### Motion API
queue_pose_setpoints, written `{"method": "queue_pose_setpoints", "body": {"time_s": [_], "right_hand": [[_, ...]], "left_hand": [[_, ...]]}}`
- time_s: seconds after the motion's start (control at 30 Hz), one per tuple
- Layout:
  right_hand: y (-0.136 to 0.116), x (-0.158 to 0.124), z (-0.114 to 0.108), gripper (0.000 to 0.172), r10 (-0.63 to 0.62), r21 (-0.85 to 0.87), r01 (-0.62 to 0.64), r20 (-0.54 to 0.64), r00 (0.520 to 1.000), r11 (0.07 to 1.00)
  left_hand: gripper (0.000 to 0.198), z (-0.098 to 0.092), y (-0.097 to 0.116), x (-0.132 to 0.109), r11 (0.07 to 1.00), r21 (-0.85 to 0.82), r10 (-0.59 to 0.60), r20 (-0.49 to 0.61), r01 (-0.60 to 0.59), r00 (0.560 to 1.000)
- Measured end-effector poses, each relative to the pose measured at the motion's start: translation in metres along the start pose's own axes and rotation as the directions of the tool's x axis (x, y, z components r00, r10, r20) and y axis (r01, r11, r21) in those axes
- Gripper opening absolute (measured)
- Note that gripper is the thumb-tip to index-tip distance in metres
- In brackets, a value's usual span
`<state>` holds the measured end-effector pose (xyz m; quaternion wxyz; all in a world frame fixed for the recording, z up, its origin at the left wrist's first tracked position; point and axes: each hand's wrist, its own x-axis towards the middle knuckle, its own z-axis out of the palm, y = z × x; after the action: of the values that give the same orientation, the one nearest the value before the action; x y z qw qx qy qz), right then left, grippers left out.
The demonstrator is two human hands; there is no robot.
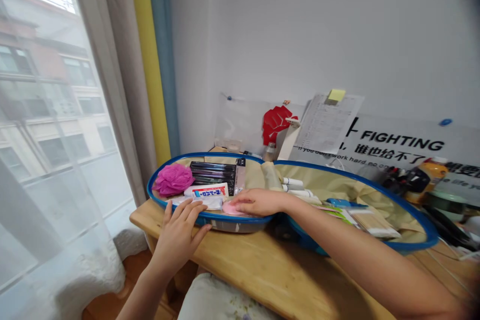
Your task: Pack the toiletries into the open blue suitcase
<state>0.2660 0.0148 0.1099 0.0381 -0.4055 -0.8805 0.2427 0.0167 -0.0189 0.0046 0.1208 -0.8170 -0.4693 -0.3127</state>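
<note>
That pink thing (228,208) inside the case (236,219) looks light and squishy, pinchable by its edge imo, with the right hand (260,202) on it (can't tell if gripping) and the left hand (180,230) splayed.

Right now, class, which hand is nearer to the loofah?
Left. The left hand is just in front of the loofah; the right hand is farther right, at the pink item.

We look from single head-worn camera, forward and down, over wooden desk (255,265) toward pale wall (300,25); left hand (179,235) and right hand (260,202) near, below centre; open case (337,182) spans mid-view; window (45,110) at left.
</note>
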Motion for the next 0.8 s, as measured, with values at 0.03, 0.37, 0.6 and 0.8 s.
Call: {"method": "queue_pose_setpoints", "body": {"time_s": [0.03,0.37,0.6,0.8], "right_hand": [[0.0,-0.004,-0.004,0.041,0.023,-0.015,-0.023,-0.021,1.0,1.0],[0.085,-0.117,-0.103,0.047,0.468,-0.105,-0.592,-0.509,0.723,0.799],[0.181,-0.179,-0.079,0.031,0.735,-0.246,-0.805,-0.33,0.593,0.539],[0.222,-0.188,-0.052,0.029,0.825,-0.365,-0.812,-0.17,0.539,0.455]], "left_hand": [[0.032,0.0,0.0,0.0,1.0,0.002,-0.001,-0.002,0.001,1.0],[0.035,0.005,-0.002,-0.003,1.0,0.028,0.007,-0.037,-0.006,0.999],[0.035,0.006,-0.001,-0.003,0.999,0.045,0.03,-0.058,-0.027,0.998],[0.035,0.007,-0.002,-0.003,0.998,0.059,0.031,-0.066,-0.027,0.997]]}}
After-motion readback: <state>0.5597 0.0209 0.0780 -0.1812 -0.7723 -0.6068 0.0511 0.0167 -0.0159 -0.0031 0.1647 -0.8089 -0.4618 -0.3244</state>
